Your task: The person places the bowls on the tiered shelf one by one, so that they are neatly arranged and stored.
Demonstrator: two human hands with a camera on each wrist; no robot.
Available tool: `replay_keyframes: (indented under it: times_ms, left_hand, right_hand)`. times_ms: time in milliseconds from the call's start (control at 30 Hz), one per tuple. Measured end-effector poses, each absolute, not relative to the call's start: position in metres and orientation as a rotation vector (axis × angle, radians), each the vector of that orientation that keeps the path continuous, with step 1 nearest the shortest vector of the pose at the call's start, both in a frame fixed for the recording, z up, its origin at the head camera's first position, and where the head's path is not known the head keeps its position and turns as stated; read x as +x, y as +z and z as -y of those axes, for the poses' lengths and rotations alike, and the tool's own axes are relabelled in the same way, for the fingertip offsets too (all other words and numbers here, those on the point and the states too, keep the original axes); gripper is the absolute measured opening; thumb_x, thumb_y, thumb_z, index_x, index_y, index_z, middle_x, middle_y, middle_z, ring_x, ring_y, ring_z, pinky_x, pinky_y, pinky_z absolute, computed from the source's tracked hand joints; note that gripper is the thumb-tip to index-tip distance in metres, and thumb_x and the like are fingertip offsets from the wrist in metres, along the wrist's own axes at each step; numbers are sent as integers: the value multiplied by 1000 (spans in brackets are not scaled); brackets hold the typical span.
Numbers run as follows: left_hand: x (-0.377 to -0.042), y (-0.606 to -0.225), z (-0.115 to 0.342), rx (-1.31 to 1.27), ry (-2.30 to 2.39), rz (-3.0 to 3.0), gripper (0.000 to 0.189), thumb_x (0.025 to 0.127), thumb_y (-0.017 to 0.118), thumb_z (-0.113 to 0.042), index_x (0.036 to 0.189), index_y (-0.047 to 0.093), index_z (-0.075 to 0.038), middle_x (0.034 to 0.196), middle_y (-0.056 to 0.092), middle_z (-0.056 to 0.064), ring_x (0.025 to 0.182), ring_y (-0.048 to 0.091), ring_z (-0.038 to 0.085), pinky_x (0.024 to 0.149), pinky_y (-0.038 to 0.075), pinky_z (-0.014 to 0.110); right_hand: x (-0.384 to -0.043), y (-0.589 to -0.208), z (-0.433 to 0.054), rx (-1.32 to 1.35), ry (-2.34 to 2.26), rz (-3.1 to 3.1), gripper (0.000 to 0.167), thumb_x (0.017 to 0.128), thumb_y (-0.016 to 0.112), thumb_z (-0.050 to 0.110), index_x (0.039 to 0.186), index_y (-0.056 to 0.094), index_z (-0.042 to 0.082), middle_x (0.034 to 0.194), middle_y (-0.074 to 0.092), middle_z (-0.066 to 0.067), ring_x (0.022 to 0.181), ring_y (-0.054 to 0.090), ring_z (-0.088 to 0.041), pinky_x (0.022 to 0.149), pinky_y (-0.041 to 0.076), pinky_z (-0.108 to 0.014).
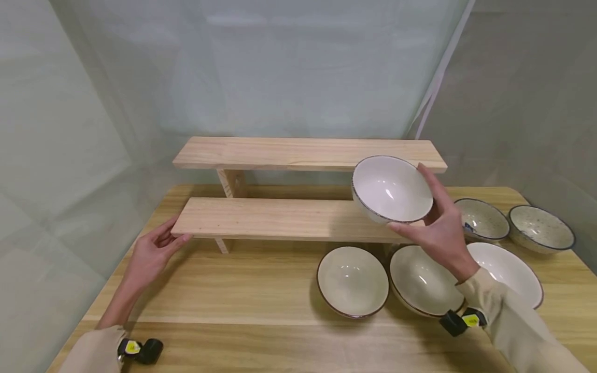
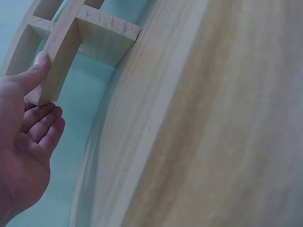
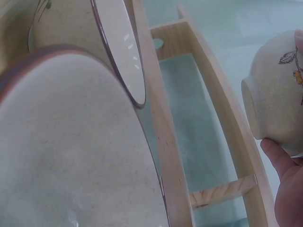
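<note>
Holding a white bowl (image 1: 392, 189) up in the air near the right end of a two-tier wooden rack, the right hand (image 1: 440, 228) pinches its right side between thumb and fingers. This bowl has a dark rim and tilts with its inside toward the person; the right wrist view shows a plant drawing on its outside. The left hand (image 1: 151, 256) pinches the left end of the lower board (image 1: 270, 217), thumb above and fingers curled beneath. The upper board (image 1: 289, 153) lies farther back and higher. On the desk (image 1: 210, 295), two cream bowls (image 1: 352, 282) with brown rims sit on the near side, right of centre. Farther right are a wide white bowl (image 1: 506, 274), partly hidden by the right arm, and two speckled bowls (image 1: 541, 228) with dark rims.
</note>
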State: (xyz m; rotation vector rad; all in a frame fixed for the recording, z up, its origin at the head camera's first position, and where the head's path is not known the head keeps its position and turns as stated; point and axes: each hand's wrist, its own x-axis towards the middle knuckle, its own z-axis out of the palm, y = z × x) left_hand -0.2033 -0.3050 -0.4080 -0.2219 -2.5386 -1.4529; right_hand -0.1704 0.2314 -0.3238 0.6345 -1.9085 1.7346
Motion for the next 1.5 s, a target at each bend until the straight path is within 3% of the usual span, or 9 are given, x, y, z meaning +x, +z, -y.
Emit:
replay_keyframes:
  times_ms: [500, 800, 1500]
  left_hand:
    - [-203, -407, 307, -207, -1456, 2545, 68, 104, 67, -16, 156, 34, 11, 145, 47, 39, 102, 51, -18, 79, 49, 7]
    - [-203, -406, 307, -204, -1469, 2540, 68, 103, 67, -18, 156, 34, 11, 145, 47, 38, 104, 51, -16, 80, 49, 7]
    - [-204, -407, 307, -184, -1451, 2557, 68, 104, 67, -19, 156, 34, 10, 145, 48, 37, 103, 51, -17, 79, 49, 6]
  right_hand:
    - [-185, -320, -213, 649, 1674, 1964, 109, 63, 76, -31, 159, 31, -7, 155, 38, -21, 124, 51, -25, 96, 51, -22]
    - [-196, -319, -202, 646, 1594, 2021, 111, 64, 81, -26, 160, 30, -5, 155, 39, -21, 124, 51, -35, 96, 52, -23]
    - [-209, -315, -179, 709, 1621, 2002, 111, 66, 86, -19, 160, 30, -4, 154, 39, -22, 124, 52, -40, 92, 55, -24]
